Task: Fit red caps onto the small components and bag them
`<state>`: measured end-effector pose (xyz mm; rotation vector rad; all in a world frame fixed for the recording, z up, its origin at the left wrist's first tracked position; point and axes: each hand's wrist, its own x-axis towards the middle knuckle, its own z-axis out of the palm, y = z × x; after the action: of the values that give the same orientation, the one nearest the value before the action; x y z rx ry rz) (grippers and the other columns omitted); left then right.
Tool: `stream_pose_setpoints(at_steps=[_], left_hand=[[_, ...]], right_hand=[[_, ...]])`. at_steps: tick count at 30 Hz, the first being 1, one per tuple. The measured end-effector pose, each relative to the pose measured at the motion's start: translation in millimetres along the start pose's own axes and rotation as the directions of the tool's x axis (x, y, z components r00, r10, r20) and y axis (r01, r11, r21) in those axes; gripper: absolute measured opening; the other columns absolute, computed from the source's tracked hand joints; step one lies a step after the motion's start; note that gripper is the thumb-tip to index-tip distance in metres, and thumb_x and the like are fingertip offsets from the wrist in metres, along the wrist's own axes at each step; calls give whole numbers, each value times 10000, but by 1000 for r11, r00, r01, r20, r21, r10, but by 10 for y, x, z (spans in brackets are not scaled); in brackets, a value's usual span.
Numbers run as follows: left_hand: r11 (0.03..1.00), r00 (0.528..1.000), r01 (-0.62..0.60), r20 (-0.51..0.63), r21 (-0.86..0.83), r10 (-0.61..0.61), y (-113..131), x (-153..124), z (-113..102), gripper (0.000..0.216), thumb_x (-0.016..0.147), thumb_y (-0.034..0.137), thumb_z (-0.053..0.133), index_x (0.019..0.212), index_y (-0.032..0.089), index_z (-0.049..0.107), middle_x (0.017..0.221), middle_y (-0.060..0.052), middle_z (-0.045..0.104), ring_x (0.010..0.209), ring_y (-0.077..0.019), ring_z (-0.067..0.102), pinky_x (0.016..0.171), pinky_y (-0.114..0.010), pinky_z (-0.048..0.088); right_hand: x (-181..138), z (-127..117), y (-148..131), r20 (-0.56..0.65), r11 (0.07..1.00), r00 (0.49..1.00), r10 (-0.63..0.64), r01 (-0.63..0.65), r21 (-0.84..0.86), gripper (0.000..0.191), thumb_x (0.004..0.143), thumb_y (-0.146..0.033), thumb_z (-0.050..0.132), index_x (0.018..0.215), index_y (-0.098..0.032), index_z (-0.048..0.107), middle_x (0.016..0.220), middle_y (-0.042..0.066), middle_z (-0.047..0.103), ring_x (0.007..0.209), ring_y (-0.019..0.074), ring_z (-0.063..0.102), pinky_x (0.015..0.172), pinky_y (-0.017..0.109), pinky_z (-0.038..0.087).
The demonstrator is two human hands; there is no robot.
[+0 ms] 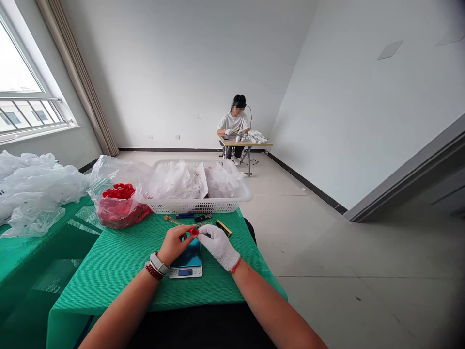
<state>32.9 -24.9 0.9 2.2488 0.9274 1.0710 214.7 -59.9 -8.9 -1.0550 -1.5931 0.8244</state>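
**Both hands drawn together at mid-frame, fingertips meeting**

I had my bare left hand [174, 245] turned inward, its fingertips [187, 229] pinched toward my right hand [218, 246], which came in from the other side in a white knit glove [220, 254], its fingers [205, 231] curled to meet them. A smartwatch [159, 263] and a beaded bracelet [154, 271] sat on my left wrist [163, 257], and a thin red cord [235, 265] circled my right wrist [240, 269]. My left forearm [123, 300] and right forearm [272, 305] were bare, angling up from the bottom corners of the view and converging.
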Motion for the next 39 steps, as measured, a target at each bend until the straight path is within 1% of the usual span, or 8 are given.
stream_pose_setpoints(at_steps=[5,8,11,21,28,31,34,39], left_hand=[[998,997,68,21,-6,-68,9,-2,10,288,868,337,611,1070,158,710,658,-6,619,569,-113,485,548,-220,389],[993,992,114,57,25,-115,19,2,5,317,873,413,585,807,129,709,587,3,574,545,-111,456,532,-225,347],[987,983,160,93,17,-161,39,5,5,447,901,474,506,631,132,607,531,14,520,511,-103,412,508,-226,299],[963,950,263,190,-59,-247,74,35,14,536,944,508,372,566,157,516,508,19,510,501,-109,425,528,-230,316],[979,971,198,146,-40,-190,22,25,8,474,912,507,474,664,132,625,539,13,535,504,-105,415,494,-222,290],[994,988,105,112,28,-107,8,24,4,339,898,436,548,873,144,719,693,-28,666,587,-129,493,547,-230,346],[998,992,53,111,41,-57,5,21,-4,302,897,391,576,1048,169,715,879,-67,731,655,-149,544,594,-246,400],[999,993,42,110,25,-45,-4,17,-10,323,916,407,544,1078,178,705,985,-87,735,686,-158,571,605,-250,426]], right_hand=[[-8,-20,23,-47,1000,999,-19,18,-11,165,885,-320,593,902,-179,679,890,31,683,854,168,637,794,287,505],[-10,-29,32,-41,998,998,-53,53,-21,141,885,-285,596,936,-184,679,935,38,680,900,168,633,838,295,504],[-15,-36,5,-26,991,992,-126,125,-51,102,872,-234,606,921,-188,683,975,45,670,943,168,627,874,299,502],[-67,-24,-93,52,845,908,-415,406,-348,119,873,-220,604,969,-236,672,1079,61,663,1018,207,605,901,372,491],[-38,-18,-46,-34,926,952,-305,289,-242,61,873,-224,597,868,-208,656,954,54,658,944,187,621,859,338,507],[-26,-15,13,-53,949,965,-259,243,-202,70,871,-222,600,897,-200,661,956,51,658,944,184,619,868,334,501],[-25,-6,62,-65,960,974,-217,200,-197,78,871,-227,597,905,-192,658,934,47,656,899,177,620,834,319,504],[-39,-7,48,-73,964,979,-191,173,-204,76,883,-244,588,899,-193,641,906,38,653,874,173,619,809,300,496]])
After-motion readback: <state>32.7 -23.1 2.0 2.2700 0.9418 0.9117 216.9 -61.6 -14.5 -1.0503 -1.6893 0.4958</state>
